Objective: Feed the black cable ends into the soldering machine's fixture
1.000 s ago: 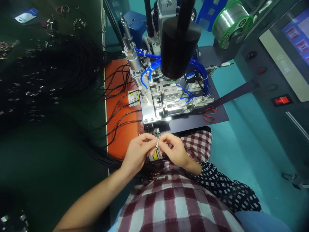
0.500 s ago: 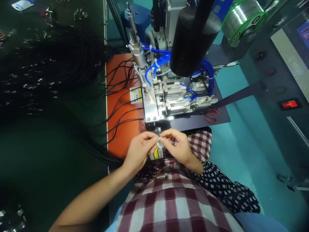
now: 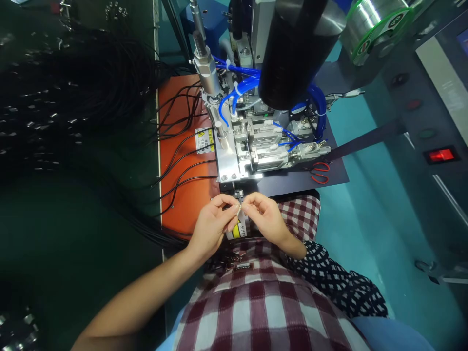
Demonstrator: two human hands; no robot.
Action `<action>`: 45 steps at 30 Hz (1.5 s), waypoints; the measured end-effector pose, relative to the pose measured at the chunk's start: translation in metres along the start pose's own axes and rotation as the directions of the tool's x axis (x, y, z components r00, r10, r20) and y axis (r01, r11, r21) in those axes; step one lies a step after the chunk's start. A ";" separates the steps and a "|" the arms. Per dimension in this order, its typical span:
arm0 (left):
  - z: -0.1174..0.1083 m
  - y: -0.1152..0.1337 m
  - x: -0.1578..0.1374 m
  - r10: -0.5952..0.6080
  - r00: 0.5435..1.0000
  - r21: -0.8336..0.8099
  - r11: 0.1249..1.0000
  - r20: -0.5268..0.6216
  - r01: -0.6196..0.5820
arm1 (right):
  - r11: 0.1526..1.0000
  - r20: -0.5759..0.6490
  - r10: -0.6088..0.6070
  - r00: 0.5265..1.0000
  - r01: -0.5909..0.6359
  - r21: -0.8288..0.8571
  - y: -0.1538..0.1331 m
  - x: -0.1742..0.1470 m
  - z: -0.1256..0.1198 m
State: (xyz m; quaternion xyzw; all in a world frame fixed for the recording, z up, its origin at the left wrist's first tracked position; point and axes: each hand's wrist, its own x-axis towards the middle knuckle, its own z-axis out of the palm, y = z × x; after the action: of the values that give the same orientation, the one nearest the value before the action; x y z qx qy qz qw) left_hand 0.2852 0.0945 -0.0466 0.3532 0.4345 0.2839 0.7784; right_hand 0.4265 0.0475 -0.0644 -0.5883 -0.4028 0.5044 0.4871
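Barely shifted, left hand (image 3: 209, 223) and right hand (image 3: 268, 222) pinch a pale bit (image 3: 239, 209) between near-closed fingertips (image 3: 247, 208); loosening could drop it below.

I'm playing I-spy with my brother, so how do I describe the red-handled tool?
Find the big silver machine with blue tubes, then the dark plate under it. Near that plate's right end lies the red-handled tool. Its two curved red handles set it apart from the silver machine beside it.

L worktable (image 3: 84, 253) sitting v. dark, cable bundle (image 3: 113, 73) glinting; metal plate (image 3: 228, 165) glaring; rocker sw. (image 3: 441, 155) glowing; frame edges stretching.
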 end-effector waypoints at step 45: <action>-0.051 -0.003 0.023 0.438 0.774 0.857 0.014 0.458 -0.515 | 0.994 0.059 0.092 0.994 -0.095 0.061 0.032 0.038 -0.014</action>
State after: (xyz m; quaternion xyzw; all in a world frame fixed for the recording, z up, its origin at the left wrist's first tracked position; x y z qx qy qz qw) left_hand 0.2516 0.1253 -0.0794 0.8859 0.3418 0.1836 0.2543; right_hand 0.4461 0.0749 -0.1031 -0.5760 -0.3720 0.5557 0.4700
